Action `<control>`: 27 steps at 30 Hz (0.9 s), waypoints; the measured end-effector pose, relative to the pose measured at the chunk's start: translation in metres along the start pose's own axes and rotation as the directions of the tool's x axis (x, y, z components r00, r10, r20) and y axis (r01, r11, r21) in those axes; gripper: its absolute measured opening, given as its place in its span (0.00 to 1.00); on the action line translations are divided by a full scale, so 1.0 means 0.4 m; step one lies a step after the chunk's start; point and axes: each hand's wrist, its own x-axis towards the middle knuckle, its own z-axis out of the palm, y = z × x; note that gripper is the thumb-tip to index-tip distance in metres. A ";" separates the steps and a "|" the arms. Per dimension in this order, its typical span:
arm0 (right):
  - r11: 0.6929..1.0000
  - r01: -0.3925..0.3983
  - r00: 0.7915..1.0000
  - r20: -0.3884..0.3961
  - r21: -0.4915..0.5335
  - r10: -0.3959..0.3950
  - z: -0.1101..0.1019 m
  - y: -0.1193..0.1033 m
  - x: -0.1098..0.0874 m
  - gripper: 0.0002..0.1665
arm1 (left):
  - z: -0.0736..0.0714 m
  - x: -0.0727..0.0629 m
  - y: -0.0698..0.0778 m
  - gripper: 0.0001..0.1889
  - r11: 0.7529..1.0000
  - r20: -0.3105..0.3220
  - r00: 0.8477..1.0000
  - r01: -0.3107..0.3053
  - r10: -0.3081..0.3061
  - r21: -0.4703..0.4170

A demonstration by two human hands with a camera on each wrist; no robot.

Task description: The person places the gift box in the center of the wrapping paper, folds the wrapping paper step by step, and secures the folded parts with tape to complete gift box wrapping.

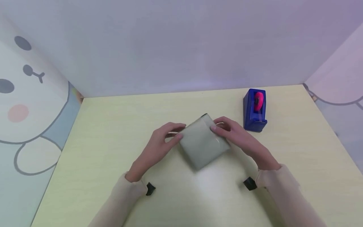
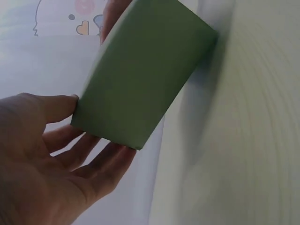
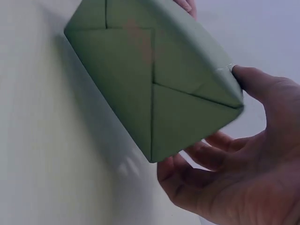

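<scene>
A box wrapped in grey-green paper (image 1: 199, 145) is held tilted between both hands above the table. My left hand (image 1: 160, 145) grips its left corner, thumb on the upper face and fingers beneath. Opposite it, my right hand (image 1: 241, 137) holds the upper right edge in the same way. In the left wrist view the near side of the wrapped box (image 2: 136, 79) is smooth and plain. The right wrist view shows an end of the wrapped box (image 3: 122, 79) with folded flaps and creases, and a shiny bit of clear tape (image 3: 226, 70) near the thumb.
A blue tape dispenser (image 1: 250, 118) with a bright pink reel (image 1: 258, 101) stands at the back right of the pale wooden table (image 1: 119, 116). A plain wall (image 1: 181, 47) rises behind the table. Small black blocks (image 1: 250, 183) sit at both wrists.
</scene>
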 end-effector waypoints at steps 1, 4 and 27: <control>1.000 -0.007 1.000 0.012 -0.017 0.007 -0.003 -0.003 0.015 0.30 | 0.000 -0.001 -0.002 0.20 0.999 0.011 0.999 0.050 -0.049 -0.022; 0.997 -0.008 0.998 0.056 -0.070 0.012 -0.011 -0.013 0.061 0.30 | 0.002 -0.003 -0.006 0.24 0.979 0.049 0.980 0.196 -0.194 -0.051; 0.990 0.046 0.991 0.134 -0.136 -0.027 0.032 -0.075 0.216 0.24 | -0.005 -0.034 0.056 0.41 0.823 0.175 0.807 0.531 -0.564 0.200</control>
